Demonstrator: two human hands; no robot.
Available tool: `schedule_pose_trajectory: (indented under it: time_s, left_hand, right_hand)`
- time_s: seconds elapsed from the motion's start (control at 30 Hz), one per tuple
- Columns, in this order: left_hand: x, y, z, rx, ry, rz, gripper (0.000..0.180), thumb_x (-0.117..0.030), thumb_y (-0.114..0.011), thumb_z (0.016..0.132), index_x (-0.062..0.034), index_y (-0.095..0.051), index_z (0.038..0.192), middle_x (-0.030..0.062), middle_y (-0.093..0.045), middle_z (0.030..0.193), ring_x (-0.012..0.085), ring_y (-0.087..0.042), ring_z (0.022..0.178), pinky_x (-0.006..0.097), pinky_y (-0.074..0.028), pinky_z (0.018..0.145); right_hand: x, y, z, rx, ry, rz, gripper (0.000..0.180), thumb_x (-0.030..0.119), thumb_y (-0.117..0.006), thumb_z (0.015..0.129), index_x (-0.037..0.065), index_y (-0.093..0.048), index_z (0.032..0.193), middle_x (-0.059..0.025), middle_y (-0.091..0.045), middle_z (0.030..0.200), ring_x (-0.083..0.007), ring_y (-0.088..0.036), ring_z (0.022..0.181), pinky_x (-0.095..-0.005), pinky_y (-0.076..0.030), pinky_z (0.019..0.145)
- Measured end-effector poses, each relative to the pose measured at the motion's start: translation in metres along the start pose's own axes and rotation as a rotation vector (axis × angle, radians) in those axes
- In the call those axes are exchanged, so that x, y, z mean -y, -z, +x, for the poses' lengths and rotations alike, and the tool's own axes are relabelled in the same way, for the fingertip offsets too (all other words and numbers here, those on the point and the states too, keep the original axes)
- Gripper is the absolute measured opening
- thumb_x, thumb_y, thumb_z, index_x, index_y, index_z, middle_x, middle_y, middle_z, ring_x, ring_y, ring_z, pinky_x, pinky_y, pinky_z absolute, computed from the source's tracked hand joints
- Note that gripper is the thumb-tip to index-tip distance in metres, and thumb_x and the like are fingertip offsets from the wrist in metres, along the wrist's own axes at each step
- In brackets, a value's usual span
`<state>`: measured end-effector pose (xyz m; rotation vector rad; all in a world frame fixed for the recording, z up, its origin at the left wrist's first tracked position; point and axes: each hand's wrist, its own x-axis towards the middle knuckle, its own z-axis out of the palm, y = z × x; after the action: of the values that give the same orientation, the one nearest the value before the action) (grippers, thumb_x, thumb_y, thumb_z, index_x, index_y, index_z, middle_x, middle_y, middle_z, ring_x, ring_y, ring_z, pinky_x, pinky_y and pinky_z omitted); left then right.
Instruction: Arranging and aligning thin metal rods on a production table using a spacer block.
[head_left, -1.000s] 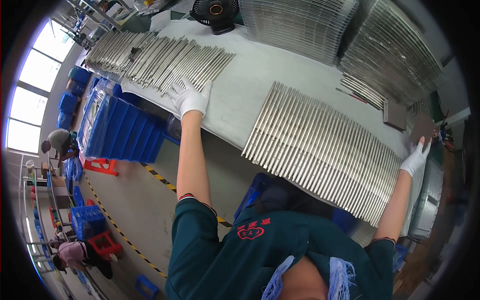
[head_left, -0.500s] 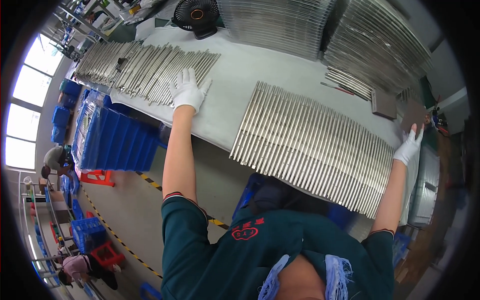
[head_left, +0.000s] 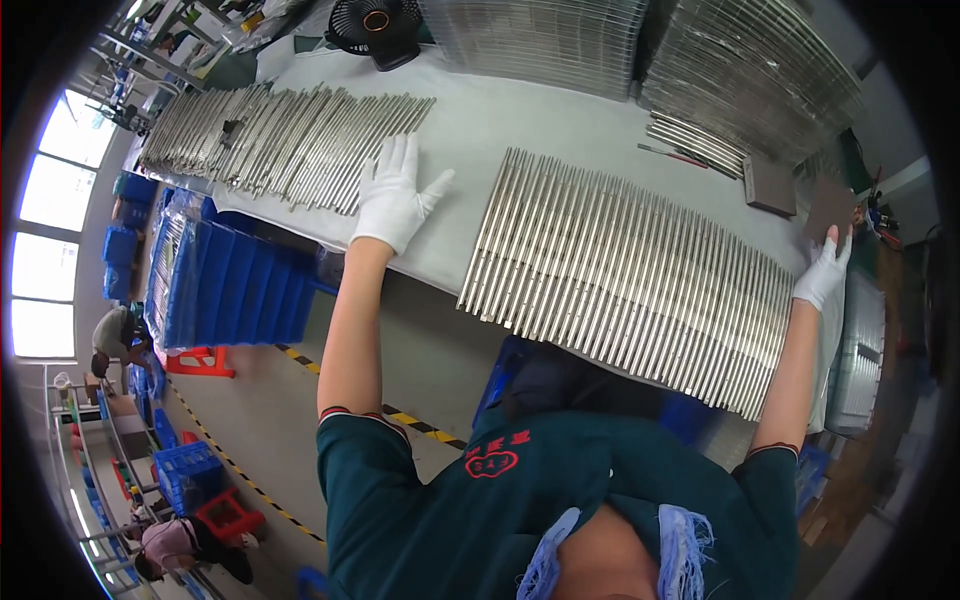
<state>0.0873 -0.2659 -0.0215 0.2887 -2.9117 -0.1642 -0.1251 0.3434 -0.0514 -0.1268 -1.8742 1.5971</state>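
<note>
Left hand (head_left: pixel 395 195) flat, fingers spread on white table (head_left: pixel 480 130), holding nothing; right hand (head_left: pixel 822 272) open at right end of metal rod row (head_left: pixel 630 275) – squaring it. Next: likely press ends flush.

Daylight is being let in through the windows (head_left: pixel 45 250) at the far left, which are being blown out to plain white. The white table (head_left: pixel 520 130) is being lit evenly and brightly, and soft glints are being thrown off the row of metal rods (head_left: pixel 630 275). Straight edges are being bent toward the black circular rim, and sharpness is being lost there.
</note>
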Motion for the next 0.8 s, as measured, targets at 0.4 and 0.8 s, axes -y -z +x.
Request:
schedule_pose_trajectory:
  time_s: [0.4,0.8]
  left_hand:
    - [-0.102,0.027,-0.097,0.085,-0.429,-0.100,0.120,-0.090,-0.063,0.058,-0.0086,-0.053,0.146,0.0232,-0.048,0.149,0.0516,-0.040,0.140,0.064,-0.027,0.118]
    - [-0.096,0.019,-0.088,0.051,-0.478,-0.117,0.119,-0.093,-0.057,0.055,-0.0147,-0.057,0.145,0.0203,-0.049,0.149,0.0524,-0.040,0.139,0.061,-0.034,0.116]
  right_hand:
    - [0.010,0.002,-0.002,-0.004,-0.063,-0.007,0.068,0.035,-0.068,0.100,-0.002,-0.044,0.153,-0.0148,-0.049,0.152,-0.0245,-0.052,0.134,-0.0354,-0.048,0.108]
    - [0.010,0.000,-0.003,-0.009,-0.066,-0.012,0.067,0.035,-0.069,0.100,0.002,-0.045,0.153,-0.0138,-0.049,0.150,-0.0250,-0.054,0.130,-0.0373,-0.055,0.099]
